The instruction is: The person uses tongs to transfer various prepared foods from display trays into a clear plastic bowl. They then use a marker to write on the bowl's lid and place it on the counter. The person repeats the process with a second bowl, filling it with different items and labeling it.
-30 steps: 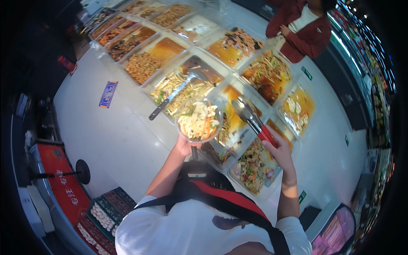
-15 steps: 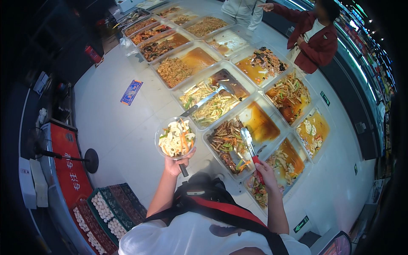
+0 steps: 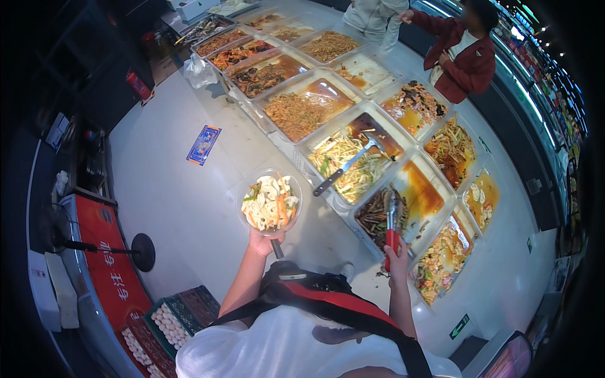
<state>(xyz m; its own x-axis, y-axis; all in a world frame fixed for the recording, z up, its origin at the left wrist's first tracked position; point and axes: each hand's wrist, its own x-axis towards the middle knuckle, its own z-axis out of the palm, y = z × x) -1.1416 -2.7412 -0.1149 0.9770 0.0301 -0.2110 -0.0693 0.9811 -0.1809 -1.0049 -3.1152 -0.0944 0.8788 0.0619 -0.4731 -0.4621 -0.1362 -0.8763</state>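
Note:
My left hand (image 3: 265, 240) is closed under a clear round bowl (image 3: 242, 211) filled with pale slices of lotus root and orange carrot strips. A short dark handle (image 3: 277, 248) sticks out below this hand; what it belongs to is hidden. In my right hand (image 3: 396, 257) is a pair of metal tongs (image 3: 392, 236) with red handles. The tongs' tips point into the nearer tray of dark brown strips (image 3: 374, 211); whether they pinch any food cannot be made out. A spatula (image 3: 345, 167) with a dark handle lies across the adjoining tray of pale shredded vegetables (image 3: 333, 155).
Clear trays of cooked dishes, such as noodles (image 3: 293, 116), stretch away in rows. A person in a dark red jacket (image 3: 472, 69) and another in light clothes (image 3: 376, 19) stand beyond. Egg crates (image 3: 183, 318) and a red-fronted counter (image 3: 107, 252) are at left.
The trays have shifted rightward in view as my body turned or moved. My right hand's tongs now stand more upright over the brown strips. The bowl stays in my left hand.

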